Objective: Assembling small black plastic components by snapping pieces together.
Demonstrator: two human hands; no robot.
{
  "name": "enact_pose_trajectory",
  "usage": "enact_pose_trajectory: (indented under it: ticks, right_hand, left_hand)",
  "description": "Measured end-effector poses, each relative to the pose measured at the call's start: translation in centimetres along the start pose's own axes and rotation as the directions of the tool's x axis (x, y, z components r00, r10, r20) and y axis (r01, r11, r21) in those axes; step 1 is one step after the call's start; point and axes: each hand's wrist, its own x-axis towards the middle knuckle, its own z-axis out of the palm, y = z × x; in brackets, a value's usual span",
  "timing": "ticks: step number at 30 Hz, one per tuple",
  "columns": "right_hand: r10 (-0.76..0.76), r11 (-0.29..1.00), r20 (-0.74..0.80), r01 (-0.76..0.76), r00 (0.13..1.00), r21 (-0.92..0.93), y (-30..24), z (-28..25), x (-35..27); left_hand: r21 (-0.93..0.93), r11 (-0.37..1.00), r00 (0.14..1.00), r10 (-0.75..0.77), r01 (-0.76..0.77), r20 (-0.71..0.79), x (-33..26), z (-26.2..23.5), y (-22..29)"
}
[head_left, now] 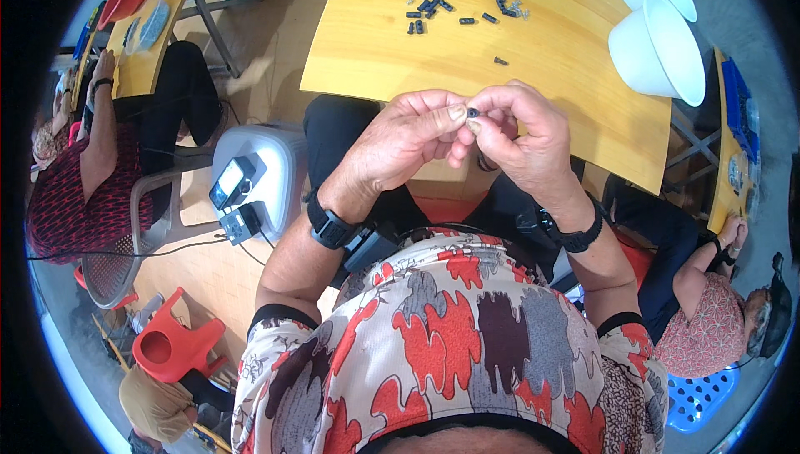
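My left hand (400,142) and my right hand (521,133) meet above my lap, just in front of the near edge of a yellow wooden table (392,54). Between the fingertips of both hands sits a tiny dark part (472,112), pinched from either side. Both hands are curled tight around it. A pile of similar small black parts (433,0) lies scattered on the far side of the table, with a single loose one (500,61) closer to me. A black watch is on each wrist.
Two white bowls (658,46) stand at the table's right end. A grey box with small black devices (250,179) sits on the floor to my left. People sit at left and right. A red plastic stool (171,341) is lower left.
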Motion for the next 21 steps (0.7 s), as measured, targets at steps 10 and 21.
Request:
enact_pose_trajectory:
  ticks: [10, 21]
  right_hand:
    - [0.172, 0.960, -0.025, -0.173, 0.985, -0.219, 3.2, -1.5, -0.2]
    - [0.002, 0.809, -0.088, -0.054, 0.996, -0.586, 8.2, -4.5, 4.1]
  left_hand:
    - [0.352, 0.932, 0.961, 0.019, 0.082, -0.275, -0.3, -0.5, 0.1]
    - [0.487, 0.870, 0.948, 0.086, 0.078, -0.305, 0.9, -1.1, 0.2]
